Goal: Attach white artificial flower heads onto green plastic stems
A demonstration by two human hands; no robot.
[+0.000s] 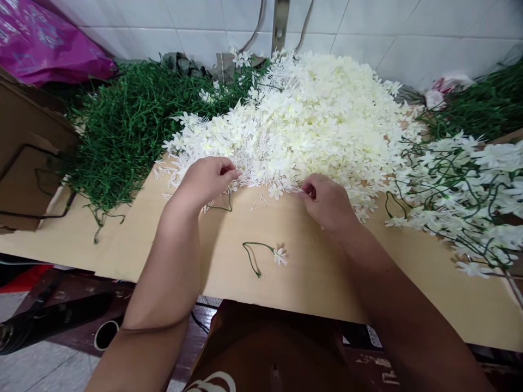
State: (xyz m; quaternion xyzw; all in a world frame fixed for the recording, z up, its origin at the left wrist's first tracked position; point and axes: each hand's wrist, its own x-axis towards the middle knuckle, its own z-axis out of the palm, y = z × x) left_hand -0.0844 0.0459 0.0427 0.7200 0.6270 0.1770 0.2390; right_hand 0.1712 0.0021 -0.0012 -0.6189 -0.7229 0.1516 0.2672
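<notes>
Pinching, apparently, a green artificial stem [230, 203] before the white blossom pile [327, 120], the left hand [210, 177] is closed; the right hand [327, 202]'s grip there is unclear. Holding blossoms low should spare petals.

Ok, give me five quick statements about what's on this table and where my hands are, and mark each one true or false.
1. The stem pile on the left touches the white pile. True.
2. The purple bag is at the upper right. False: the purple bag is at the upper left.
3. A lone flower on a green stem lies on the table between your forearms. True.
4. Your right hand is on the cardboard box. False: your right hand is at the near edge of the white pile.
5. Your left hand is also at the near edge of the white pile. True.
</notes>
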